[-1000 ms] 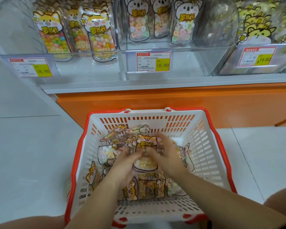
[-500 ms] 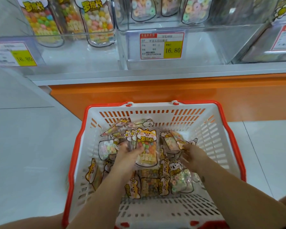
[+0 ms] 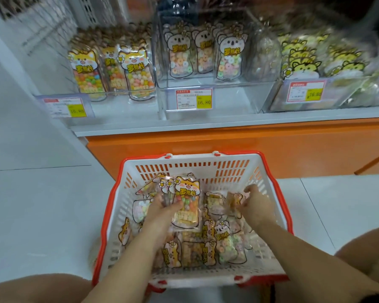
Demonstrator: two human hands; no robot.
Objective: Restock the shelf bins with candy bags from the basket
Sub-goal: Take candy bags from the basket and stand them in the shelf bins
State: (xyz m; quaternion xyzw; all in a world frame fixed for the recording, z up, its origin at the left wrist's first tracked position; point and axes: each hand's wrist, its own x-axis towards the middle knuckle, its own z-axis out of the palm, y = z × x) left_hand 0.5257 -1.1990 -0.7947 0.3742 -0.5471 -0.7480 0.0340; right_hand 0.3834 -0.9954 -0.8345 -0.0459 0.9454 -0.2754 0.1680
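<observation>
We see a white tiled floor (image 3: 31, 215) carrying a white basket (image 3: 190, 169) with a red rim, set just in front of an orange cabinet base (image 3: 228, 149). The basket stands flat on the tiles and holds a loose heap of candy bags (image 3: 224, 243). Above the base runs a white shelf (image 3: 206, 124). On it three clear bins stand side by side: the left bin (image 3: 118, 106), the middle bin (image 3: 232, 99) and the right bin (image 3: 341, 97). Each carries a price tag (image 3: 194, 99) on its front wall, with bags standing upright toward its back.
</observation>
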